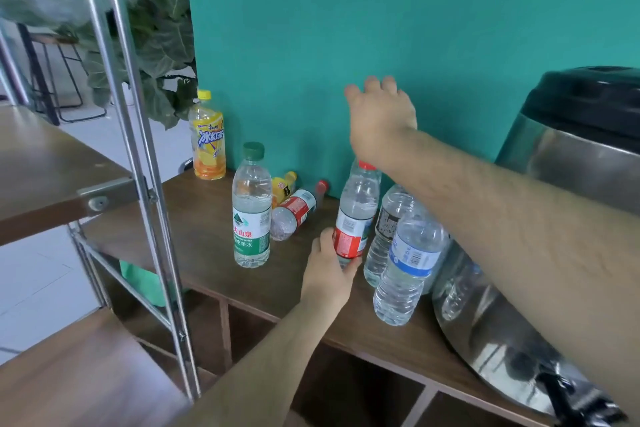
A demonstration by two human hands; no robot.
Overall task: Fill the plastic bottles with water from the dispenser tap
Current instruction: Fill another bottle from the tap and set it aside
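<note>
Right grip above red-capped, red-labelled bottle; left grip holds it.

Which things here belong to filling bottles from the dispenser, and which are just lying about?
For the job: red-label bottle in the left hand, right hand above it, blue-label bottle, green-label bottle, dispenser, tap.
Just about: plant, metal rack.
</note>
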